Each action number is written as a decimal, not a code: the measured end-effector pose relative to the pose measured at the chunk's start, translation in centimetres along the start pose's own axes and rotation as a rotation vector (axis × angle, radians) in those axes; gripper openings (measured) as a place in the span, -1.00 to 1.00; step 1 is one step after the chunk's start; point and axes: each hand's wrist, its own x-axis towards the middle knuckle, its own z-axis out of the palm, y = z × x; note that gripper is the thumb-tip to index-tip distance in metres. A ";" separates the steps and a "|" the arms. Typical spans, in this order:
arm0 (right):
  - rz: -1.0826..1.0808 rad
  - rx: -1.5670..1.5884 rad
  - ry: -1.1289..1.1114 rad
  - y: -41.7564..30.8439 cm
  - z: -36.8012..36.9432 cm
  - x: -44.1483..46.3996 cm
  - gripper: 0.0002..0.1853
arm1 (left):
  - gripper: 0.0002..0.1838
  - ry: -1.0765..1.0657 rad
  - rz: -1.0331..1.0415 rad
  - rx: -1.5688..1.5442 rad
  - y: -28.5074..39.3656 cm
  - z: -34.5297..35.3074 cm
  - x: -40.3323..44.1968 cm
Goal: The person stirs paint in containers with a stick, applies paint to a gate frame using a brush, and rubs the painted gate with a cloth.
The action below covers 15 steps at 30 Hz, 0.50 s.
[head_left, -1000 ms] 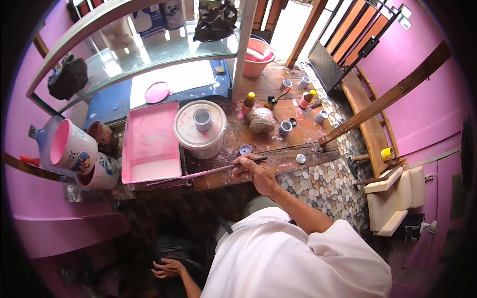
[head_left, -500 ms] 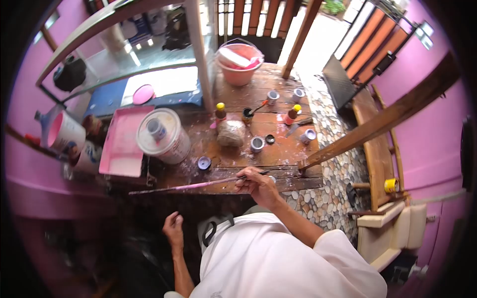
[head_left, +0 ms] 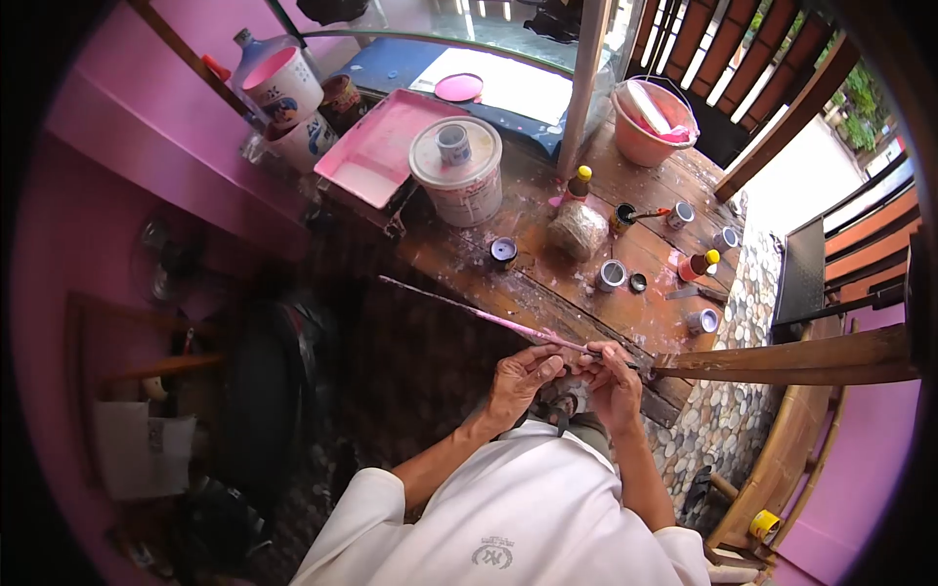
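Note:
My right hand (head_left: 616,381) grips the dark end of a long thin stick (head_left: 489,316), smeared with pink and whitish paint. The stick slants up to the left, past the table's near edge. My left hand (head_left: 526,384) is beside the right, thumb and fingers pinched together just below the stick. Whether that pinch touches the stick or holds something small, I cannot make out. Beyond the stick, on the wooden table (head_left: 547,293), stand an open small can (head_left: 503,252) of lilac paint, a plastic-wrapped lump (head_left: 577,230) and a grey-rimmed can (head_left: 612,274).
A lidded white bucket (head_left: 455,186) stands beside a pink paint tray (head_left: 366,146). Farther back are a pink pail (head_left: 653,127) and yellow-capped bottles (head_left: 699,265). A knife-like scraper (head_left: 696,291) lies at right. A wooden post (head_left: 782,357) crosses near my right hand.
My left hand has risen from low at my side to beside my right hand and the stick. The view has turned left, and the stick now tilts more steeply.

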 end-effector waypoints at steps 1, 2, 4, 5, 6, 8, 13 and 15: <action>0.026 -0.006 -0.010 0.0 -0.5 -0.6 -0.73 | -0.68 0.075 0.021 0.021 -0.8 0.3 -0.5; 0.036 -0.011 -0.012 -0.2 -1.2 -1.3 -0.73 | -0.71 0.131 0.037 0.047 -1.7 1.0 -1.0; 0.071 -0.058 -0.054 -0.6 -1.9 -2.9 -0.70 | -0.78 0.235 0.071 0.021 -3.5 2.3 -2.3; 0.094 -0.078 -0.098 -0.8 -3.0 -3.7 -0.69 | -0.81 0.303 0.086 0.017 -4.8 2.9 -3.2; 0.106 -0.080 -0.126 -0.7 -4.2 -4.7 -0.71 | -0.84 0.373 0.068 0.005 -6.0 3.5 -4.0; 0.154 -0.150 -0.165 -1.4 -6.3 -7.4 -0.68 | -0.88 0.403 0.136 -0.023 -8.7 5.4 -6.1; 0.202 -0.318 -0.238 -4.9 -13.0 -16.4 -0.61 | -0.89 0.516 0.158 -0.088 -17.2 12.6 -11.8; 0.199 -0.325 -0.234 -6.4 -16.4 -20.2 -0.61 | -0.88 0.501 0.110 -0.096 -20.3 15.5 -13.9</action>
